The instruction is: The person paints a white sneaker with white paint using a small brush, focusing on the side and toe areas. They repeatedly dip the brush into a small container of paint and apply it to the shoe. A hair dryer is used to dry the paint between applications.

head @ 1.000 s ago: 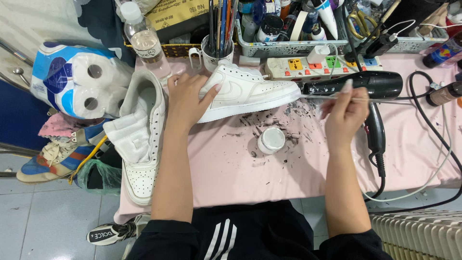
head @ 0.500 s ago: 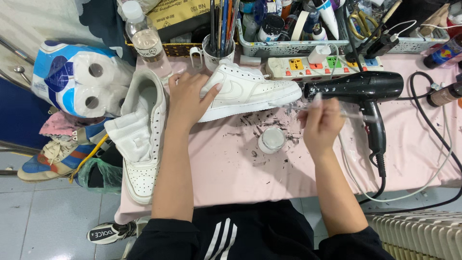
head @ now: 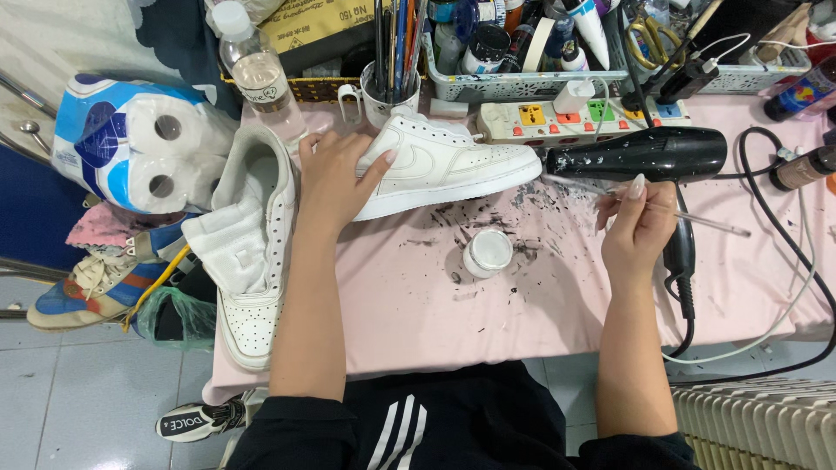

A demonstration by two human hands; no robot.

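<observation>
So we've got our left hand (head: 335, 178) resting on the heel end of the white sneaker (head: 444, 165), fingers spread flat over it rather than wrapped around, up in the centre-top of the frame on the pink table cover (head: 418, 305). Our right hand (head: 640, 226), right of centre, is pinched shut around a thin brush (head: 649, 205) that points left toward the shoe's toe, tip just short of it. Behind that hand lies a black hair dryer (head: 644, 155), spattered with paint. A small white paint jar (head: 488, 252) sits between our hands, well below the shoe. The second white sneaker (head: 252, 261) hangs off the left edge.
</observation>
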